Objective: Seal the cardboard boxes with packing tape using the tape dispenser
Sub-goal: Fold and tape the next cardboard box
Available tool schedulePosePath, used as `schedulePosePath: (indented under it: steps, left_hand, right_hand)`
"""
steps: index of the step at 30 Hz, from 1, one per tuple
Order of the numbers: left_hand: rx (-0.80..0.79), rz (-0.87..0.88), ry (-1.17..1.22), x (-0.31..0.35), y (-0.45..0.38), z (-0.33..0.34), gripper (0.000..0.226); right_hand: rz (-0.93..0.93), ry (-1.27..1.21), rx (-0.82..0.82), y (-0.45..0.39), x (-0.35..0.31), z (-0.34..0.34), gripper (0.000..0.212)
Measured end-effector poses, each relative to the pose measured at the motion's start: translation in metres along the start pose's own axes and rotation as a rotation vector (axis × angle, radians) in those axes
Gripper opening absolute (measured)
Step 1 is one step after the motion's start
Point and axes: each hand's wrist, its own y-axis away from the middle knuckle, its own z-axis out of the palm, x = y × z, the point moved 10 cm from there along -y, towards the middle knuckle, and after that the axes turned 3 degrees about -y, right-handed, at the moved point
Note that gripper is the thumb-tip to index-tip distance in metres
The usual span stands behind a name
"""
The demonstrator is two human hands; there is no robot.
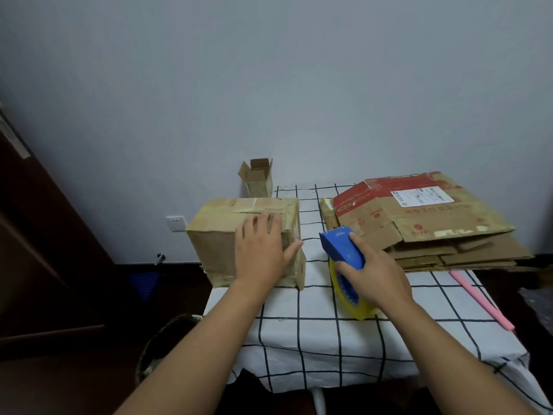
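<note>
A closed cardboard box (215,235) with old tape on its top stands at the table's left edge. My left hand (261,250) lies flat on the box's near right corner, fingers spread. My right hand (374,275) grips the blue tape dispenser (341,245) from above, index finger along its top. The yellowish tape roll (350,298) in the dispenser rests on the tablecloth, a little right of the box. A small open cardboard box (258,177) stands upright behind the closed box.
A stack of flattened cardboard boxes (419,223) fills the table's back right. A pink stick (481,299) lies along the right edge. The table carries a white checked cloth (314,339). A dark door (45,250) and a woven basket (167,339) are at left.
</note>
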Motion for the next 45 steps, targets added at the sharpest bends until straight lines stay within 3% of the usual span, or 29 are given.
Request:
schedulePosePath:
  steps: [8, 14, 19, 29, 45]
  left_hand:
    - [0.078, 0.150, 0.359, -0.007, 0.010, -0.024, 0.052]
    - [0.003, 0.265, 0.388, -0.030, 0.018, -0.033, 0.049]
    - [-0.098, 0.258, 0.439, -0.041, 0.026, -0.020, 0.040]
    - [-0.060, 0.069, 0.724, -0.061, 0.018, -0.013, 0.024]
    - [-0.094, 0.178, 0.753, -0.056, 0.005, -0.016, 0.018]
  right_hand:
    - [-0.002, 0.010, -0.012, -0.004, 0.004, 0.001, 0.074]
    - [-0.017, 0.009, -0.009, -0.006, 0.004, 0.002, 0.075]
    - [-0.031, 0.013, 0.011, -0.005, 0.002, 0.001, 0.074]
    - [-0.051, 0.041, 0.024, -0.006, -0.002, 0.001, 0.074]
    - [-0.060, 0.017, 0.033, -0.007, -0.004, 0.000, 0.074]
